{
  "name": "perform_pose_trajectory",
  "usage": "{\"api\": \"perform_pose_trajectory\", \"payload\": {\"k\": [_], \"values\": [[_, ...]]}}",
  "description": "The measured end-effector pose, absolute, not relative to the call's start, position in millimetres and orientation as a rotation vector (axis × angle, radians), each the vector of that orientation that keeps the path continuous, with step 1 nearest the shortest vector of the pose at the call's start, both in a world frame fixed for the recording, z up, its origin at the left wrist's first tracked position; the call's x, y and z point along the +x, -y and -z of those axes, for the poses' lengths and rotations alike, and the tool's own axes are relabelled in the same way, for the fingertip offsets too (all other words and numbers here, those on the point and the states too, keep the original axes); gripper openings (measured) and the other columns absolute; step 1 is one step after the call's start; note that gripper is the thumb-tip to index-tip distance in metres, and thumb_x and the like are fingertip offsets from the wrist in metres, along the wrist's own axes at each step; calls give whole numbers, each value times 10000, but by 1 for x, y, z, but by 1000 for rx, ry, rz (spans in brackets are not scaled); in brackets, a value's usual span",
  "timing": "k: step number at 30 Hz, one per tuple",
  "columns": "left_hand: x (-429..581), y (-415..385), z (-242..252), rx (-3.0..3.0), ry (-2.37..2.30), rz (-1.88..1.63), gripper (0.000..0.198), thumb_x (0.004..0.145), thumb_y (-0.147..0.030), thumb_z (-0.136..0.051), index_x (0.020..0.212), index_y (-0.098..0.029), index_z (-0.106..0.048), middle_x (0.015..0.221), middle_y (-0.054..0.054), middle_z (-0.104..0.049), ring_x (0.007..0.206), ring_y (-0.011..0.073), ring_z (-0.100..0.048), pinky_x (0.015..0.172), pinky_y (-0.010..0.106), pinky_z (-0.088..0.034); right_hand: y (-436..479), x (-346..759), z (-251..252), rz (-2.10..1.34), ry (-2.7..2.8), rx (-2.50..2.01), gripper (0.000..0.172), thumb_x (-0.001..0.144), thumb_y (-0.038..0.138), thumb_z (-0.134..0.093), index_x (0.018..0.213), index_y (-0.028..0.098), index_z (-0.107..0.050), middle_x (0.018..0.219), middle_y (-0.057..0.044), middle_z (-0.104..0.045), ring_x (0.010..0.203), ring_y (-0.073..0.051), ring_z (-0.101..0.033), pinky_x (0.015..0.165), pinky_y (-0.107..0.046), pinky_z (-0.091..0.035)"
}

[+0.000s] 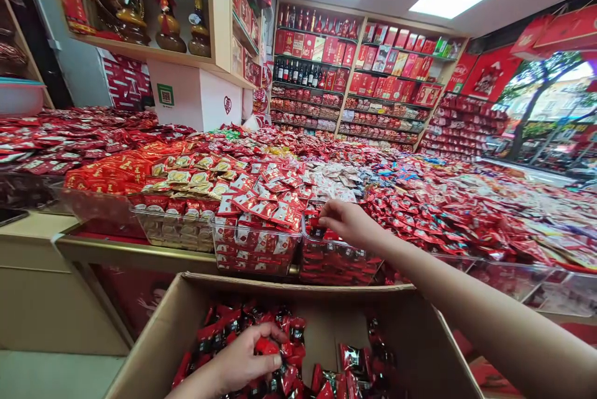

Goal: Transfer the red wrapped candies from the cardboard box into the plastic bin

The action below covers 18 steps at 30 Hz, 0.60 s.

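Observation:
My left hand (249, 358) is inside an open cardboard box (310, 290), its fingers curled around a red wrapped packet (267, 347). Loose red-and-black wrapped packets (354, 358) lie about it, with bare cardboard showing in the middle of the box floor. Beyond the box, my right hand (347, 223) reaches into the top of a clear plastic bin (342, 262) stacked with packets of the same colours. Its fingers are bent and pinch a red-and-black packet (318, 231) at the bin's left side; the fingertips are partly hidden.
Left of that bin stands a clear bin of red-and-white packets (256, 243), then one of gold-and-red packets (180, 219). Heaps of red packets (433, 215) spread to the right. A glass-fronted cabinet (140, 13) overhangs at left; stocked shelves (317, 45) line the back.

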<state>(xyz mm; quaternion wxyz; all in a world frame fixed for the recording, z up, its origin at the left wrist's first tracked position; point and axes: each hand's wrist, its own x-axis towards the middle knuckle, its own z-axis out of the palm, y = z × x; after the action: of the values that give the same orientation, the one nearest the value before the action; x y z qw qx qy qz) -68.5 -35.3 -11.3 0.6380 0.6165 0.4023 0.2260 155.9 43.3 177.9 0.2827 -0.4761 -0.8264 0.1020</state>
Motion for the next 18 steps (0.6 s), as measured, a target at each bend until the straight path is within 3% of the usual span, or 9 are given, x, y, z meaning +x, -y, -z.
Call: {"api": "perform_pose_trajectory", "payload": {"k": [7, 13, 18], "values": [[-66, 38, 5, 1395, -956, -503, 306, 641, -313, -570, 899, -169, -489, 544, -69, -482, 497, 78, -453, 456, 168, -319, -53, 155, -172, -393, 2233, -1328, 102, 711, 266, -455, 690, 166, -456, 625, 3, -516, 561, -99, -442, 511, -216, -335], [-65, 40, 1, 1424, -972, -502, 313, 628, -318, -573, 886, -155, -502, 527, -72, -453, 484, 78, -425, 461, 177, -323, -54, 156, -168, -517, 2230, -1290, 164, 719, 266, -445, 839, 160, -480, 641, -1, -545, 546, -97, -460, 494, -210, -336], [-63, 39, 3, 1396, -985, -443, 387, 597, -394, -587, 889, -164, -479, 518, -72, -413, 470, 76, -394, 428, 170, -285, -51, 156, -170, -424, 2251, -1331, 155, 698, 297, -465, 651, 155, -507, 564, 7, -504, 522, -98, -425, 472, -215, -311]]}}
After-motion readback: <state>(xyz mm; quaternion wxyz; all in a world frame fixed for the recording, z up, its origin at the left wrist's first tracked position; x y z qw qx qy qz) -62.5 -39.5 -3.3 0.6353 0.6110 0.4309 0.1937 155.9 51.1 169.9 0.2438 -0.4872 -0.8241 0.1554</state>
